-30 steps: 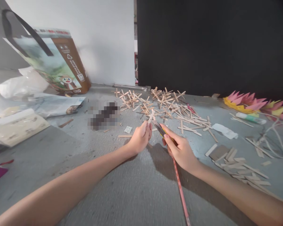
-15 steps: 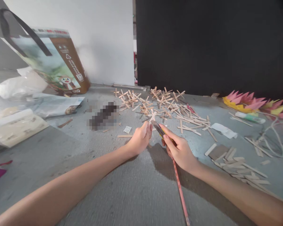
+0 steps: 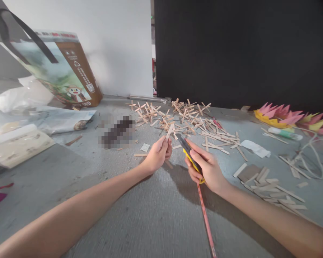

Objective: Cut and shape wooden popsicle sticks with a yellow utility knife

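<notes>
My left hand (image 3: pixel 158 154) is closed, pinching a pale wooden craft stick (image 3: pixel 168 134) whose upper end looks split into a narrow V. Wrapped in my right hand (image 3: pixel 206 163) is a yellow and black utility knife (image 3: pixel 190 154), its dark tip pointing up and left. A small gap separates the knife tip from the stick. Below my right hand, a long thin pink rod (image 3: pixel 206 222) lies on the grey surface (image 3: pixel 140 215). Beyond both hands spreads a heap of crossed wooden sticks (image 3: pixel 187 114), with loose sticks (image 3: pixel 218 138) to its right.
More stick pieces (image 3: pixel 269 186) lie at the right, near a glue tube (image 3: pixel 285 134), a white cord (image 3: pixel 321 166) and pink and yellow paper petals (image 3: pixel 278 116). A printed bag (image 3: pixel 78 75) and plastic packaging (image 3: pixel 21 143) occupy the left. Panels rise behind.
My right hand has drawn the knife slightly away from the stick and rolled it, so more of the yellow handle shows. My left hand has shifted slightly left, tilting the stick.
</notes>
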`<control>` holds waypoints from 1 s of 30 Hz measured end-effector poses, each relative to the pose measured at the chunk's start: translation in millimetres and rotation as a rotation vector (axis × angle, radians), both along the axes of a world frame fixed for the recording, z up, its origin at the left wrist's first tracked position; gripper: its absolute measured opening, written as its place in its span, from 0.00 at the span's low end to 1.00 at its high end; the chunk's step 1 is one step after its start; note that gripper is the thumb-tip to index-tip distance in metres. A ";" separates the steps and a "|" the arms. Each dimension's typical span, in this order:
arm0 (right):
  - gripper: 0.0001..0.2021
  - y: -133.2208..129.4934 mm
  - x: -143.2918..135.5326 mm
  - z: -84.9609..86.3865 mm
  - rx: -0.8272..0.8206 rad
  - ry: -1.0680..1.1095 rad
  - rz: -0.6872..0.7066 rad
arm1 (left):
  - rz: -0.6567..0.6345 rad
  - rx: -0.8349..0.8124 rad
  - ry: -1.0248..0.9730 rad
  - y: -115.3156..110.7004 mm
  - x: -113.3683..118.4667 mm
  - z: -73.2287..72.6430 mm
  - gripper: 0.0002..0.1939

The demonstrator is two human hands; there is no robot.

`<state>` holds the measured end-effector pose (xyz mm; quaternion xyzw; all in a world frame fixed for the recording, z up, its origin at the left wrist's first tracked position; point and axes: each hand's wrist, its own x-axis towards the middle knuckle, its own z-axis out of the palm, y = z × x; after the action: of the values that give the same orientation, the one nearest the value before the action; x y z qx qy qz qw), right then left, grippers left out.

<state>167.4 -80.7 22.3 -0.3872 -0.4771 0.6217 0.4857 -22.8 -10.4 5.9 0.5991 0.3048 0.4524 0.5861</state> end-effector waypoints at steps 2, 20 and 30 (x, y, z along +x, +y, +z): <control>0.28 1.2 2.7 -2.1 0.107 -0.119 -0.074 | -0.007 -0.029 -0.027 1.2 1.0 -0.4 0.20; 0.21 15.0 15.1 -13.3 0.825 -0.822 -0.220 | 0.008 0.026 0.063 -2.5 -1.2 2.6 0.20; 0.21 25.9 26.8 -21.1 0.982 -1.080 -0.302 | 0.052 -0.048 0.097 -3.1 -0.7 4.9 0.21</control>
<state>194.2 -54.8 1.2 -0.4385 -0.8139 -0.0133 0.3810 -23.5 -13.5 10.8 0.5980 0.3592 0.4305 0.5728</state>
